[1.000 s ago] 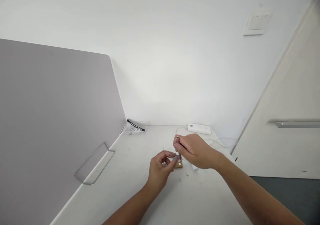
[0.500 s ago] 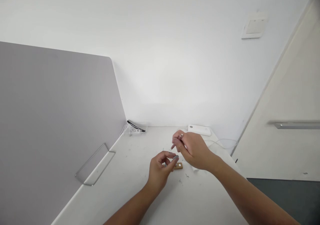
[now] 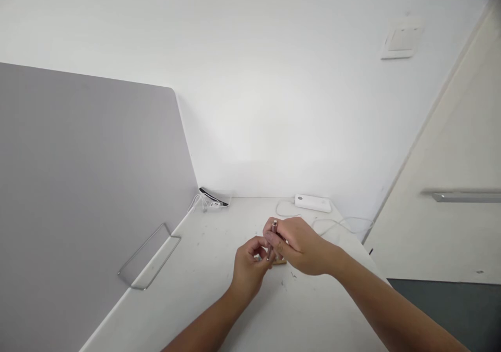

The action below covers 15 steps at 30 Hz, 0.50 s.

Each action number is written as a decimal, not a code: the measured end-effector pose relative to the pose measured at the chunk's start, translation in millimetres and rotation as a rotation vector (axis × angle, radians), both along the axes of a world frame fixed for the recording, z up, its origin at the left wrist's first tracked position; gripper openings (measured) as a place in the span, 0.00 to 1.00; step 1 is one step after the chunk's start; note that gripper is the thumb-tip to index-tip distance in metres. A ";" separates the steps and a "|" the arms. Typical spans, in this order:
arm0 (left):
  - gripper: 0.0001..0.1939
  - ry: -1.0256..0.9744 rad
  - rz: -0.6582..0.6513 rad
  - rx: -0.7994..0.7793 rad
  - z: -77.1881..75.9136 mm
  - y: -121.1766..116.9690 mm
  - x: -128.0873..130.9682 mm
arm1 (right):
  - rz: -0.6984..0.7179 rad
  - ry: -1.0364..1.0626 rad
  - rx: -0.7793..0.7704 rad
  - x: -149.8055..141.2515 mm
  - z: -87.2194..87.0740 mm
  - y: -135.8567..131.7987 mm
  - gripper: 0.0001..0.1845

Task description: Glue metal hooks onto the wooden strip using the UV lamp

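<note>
My right hand [image 3: 299,245] is closed round a thin reddish pen-like tool [image 3: 271,238], held nearly upright with its tip down between both hands. My left hand [image 3: 248,269] is curled in a pinch just beside the tool's tip, and what it grips is hidden. A small tan wooden piece [image 3: 280,261] lies on the white table [image 3: 219,300] under my right hand, mostly covered by it.
A white power bank [image 3: 312,202] with a white cable [image 3: 336,222] lies at the back of the table. A dark device with cables [image 3: 212,198] rests in the back left corner. A grey partition [image 3: 78,195] with a metal bracket [image 3: 151,255] lines the left. A door [image 3: 450,185] stands at the right.
My right hand lifted the tool away from the wooden piece, then brought it back down and leftward, close against my left hand's fingertips. My left hand has barely moved.
</note>
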State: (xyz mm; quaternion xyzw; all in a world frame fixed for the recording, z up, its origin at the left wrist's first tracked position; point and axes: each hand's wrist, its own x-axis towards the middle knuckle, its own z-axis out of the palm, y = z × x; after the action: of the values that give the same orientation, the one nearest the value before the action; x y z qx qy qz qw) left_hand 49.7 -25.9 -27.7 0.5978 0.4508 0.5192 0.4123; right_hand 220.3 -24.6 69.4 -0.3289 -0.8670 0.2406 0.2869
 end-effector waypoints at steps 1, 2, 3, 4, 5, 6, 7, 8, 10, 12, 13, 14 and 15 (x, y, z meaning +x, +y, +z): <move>0.08 -0.002 0.003 -0.006 -0.1 0.0 0.0 | -0.022 0.015 0.015 -1.0 -2.4 0.4 0.20; 0.09 0.003 0.008 -0.017 -0.1 -0.1 0.0 | -0.055 0.025 0.034 -1.2 -4.8 1.8 0.20; 0.09 0.011 0.011 -0.028 0.0 -0.2 0.1 | -0.096 0.034 0.058 -0.5 -7.1 3.9 0.19; 0.10 0.018 0.015 -0.039 0.0 -0.3 0.3 | -0.136 0.042 0.087 0.9 -9.1 6.6 0.18; 0.11 0.023 0.016 -0.047 0.0 -0.4 0.5 | -0.173 0.048 0.117 2.9 -10.8 9.7 0.17; 0.11 0.024 0.016 -0.050 0.0 -0.4 0.7 | -0.206 0.050 0.146 5.2 -11.9 12.9 0.17; 0.11 0.022 0.017 -0.051 0.0 -0.4 0.9 | -0.233 0.048 0.173 7.7 -12.5 16.0 0.17; 0.11 0.020 0.020 -0.052 0.0 -0.4 1.2 | -0.251 0.042 0.194 10.2 -12.5 18.8 0.17; 0.11 0.019 0.026 -0.057 0.1 -0.5 1.5 | -0.265 0.013 0.204 14.6 -10.9 22.4 0.17; 0.11 0.026 0.029 -0.053 0.7 -0.7 1.5 | -0.244 -0.026 0.179 17.3 -7.6 22.8 0.17; 0.11 0.030 0.028 -0.050 1.0 -0.9 1.3 | -0.217 -0.044 0.156 17.9 -5.7 21.7 0.17; 0.11 0.032 0.026 -0.048 1.4 -1.0 1.1 | -0.181 -0.059 0.126 18.0 -3.8 19.9 0.17; 0.11 0.033 0.022 -0.045 1.6 -1.1 0.9 | -0.137 -0.067 0.090 17.6 -2.1 17.4 0.17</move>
State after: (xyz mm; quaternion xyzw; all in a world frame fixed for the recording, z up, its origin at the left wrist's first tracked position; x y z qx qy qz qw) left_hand 50.6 -27.0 -26.1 0.5917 0.4755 0.5034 0.4127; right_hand 237.9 -7.2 67.3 -0.3821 -0.8615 0.1700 0.2880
